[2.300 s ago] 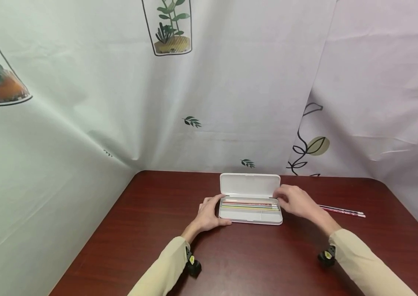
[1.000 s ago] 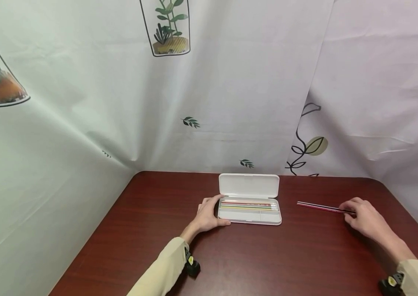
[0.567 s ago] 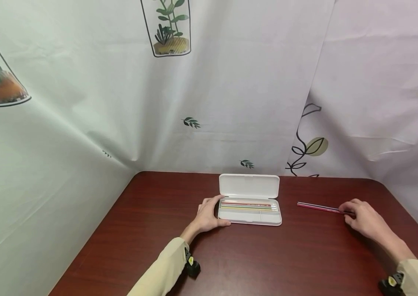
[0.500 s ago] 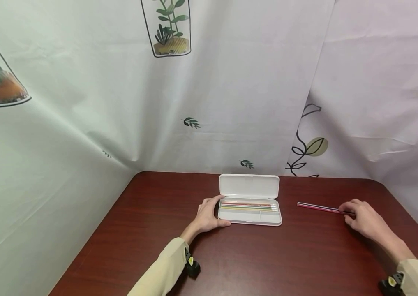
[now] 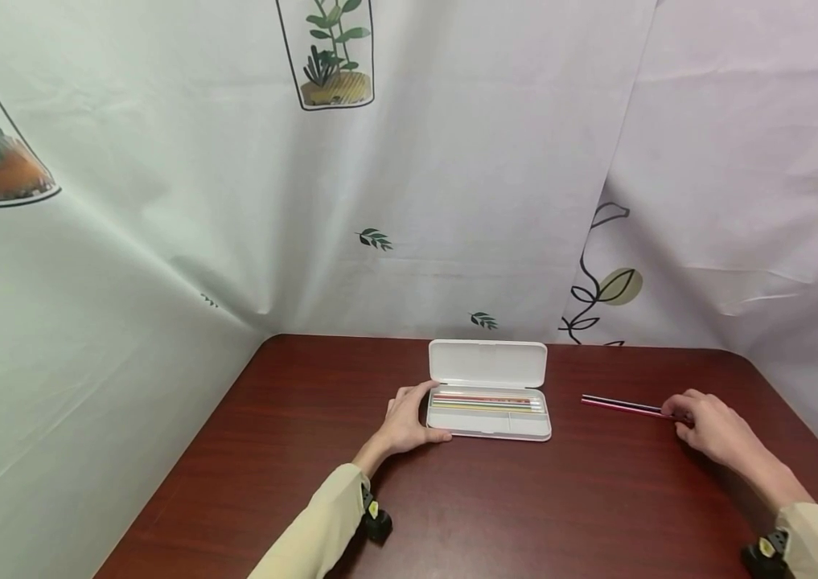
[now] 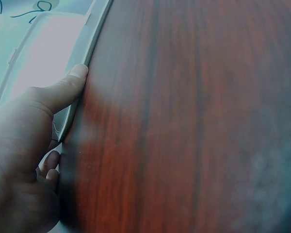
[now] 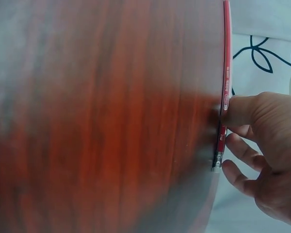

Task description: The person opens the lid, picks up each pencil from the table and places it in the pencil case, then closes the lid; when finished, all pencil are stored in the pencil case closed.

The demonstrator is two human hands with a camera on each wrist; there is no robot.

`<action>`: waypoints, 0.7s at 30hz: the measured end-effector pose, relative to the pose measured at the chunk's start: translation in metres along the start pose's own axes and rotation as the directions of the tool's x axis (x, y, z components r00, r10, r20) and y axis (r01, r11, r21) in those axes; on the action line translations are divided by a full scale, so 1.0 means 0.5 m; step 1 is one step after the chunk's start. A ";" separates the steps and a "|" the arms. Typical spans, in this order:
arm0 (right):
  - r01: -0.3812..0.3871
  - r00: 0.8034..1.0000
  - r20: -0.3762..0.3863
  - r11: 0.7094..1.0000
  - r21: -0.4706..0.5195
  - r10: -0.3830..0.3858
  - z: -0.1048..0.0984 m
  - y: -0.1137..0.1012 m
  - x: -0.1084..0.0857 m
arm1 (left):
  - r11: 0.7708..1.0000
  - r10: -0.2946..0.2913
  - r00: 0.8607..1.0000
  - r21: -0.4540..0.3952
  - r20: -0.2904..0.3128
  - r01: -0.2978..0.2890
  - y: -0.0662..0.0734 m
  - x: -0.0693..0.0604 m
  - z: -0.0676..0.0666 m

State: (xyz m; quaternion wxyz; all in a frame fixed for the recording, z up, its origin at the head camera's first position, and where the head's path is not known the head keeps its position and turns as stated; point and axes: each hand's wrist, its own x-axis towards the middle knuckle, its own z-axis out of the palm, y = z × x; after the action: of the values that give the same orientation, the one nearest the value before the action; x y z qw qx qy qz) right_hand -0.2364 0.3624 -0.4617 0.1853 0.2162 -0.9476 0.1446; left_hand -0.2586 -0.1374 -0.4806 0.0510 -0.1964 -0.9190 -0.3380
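Note:
A white pencil case lies with its lid raised on the table, and several pencils rest side by side in its back compartment. My left hand grips the case's left end, thumb on the front rim and fingers toward the hinge. In the left wrist view the thumb presses on the rim of the case. Off to the right, a red pencil and a dark pencil lie alongside each other. Thumb and fingers of my right hand pinch the red pencil near its eraser end; whether the dark one is pinched too is hidden.
The dark red wooden table ends at a pale cloth backdrop printed with plants. A stretch of table separates the case from the two loose pencils. Both wrists carry a small black camera, the left camera near the table.
My right hand has moved from the case's right end to the two pencils on the right and taken hold there. Lately it stays almost still. The left hand has kept its place.

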 end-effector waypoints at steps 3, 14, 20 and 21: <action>-0.015 1.000 0.024 1.000 0.000 0.015 -0.002 -0.001 0.002 | 1.000 -0.001 1.000 0.002 0.000 0.001 0.001 0.000 -0.001; -0.012 0.996 0.088 1.000 -0.011 0.013 -0.007 -0.001 0.006 | 1.000 -0.005 1.000 -0.005 0.007 0.005 0.005 -0.001 -0.002; -0.025 0.992 0.127 1.000 -0.009 0.026 -0.009 -0.001 0.008 | 1.000 -0.002 1.000 -0.005 0.008 0.002 0.004 -0.001 -0.002; -0.027 0.991 0.132 1.000 -0.006 0.027 -0.009 -0.001 0.008 | 1.000 -0.002 1.000 -0.004 0.009 0.002 0.004 -0.001 -0.002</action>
State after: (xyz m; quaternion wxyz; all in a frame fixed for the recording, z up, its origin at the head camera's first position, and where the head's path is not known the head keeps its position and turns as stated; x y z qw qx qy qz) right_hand -0.2383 0.3618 -0.4558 0.1206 0.2120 -0.9610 0.1304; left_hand -0.2576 -0.1369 -0.4787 0.0463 -0.1970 -0.9187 -0.3391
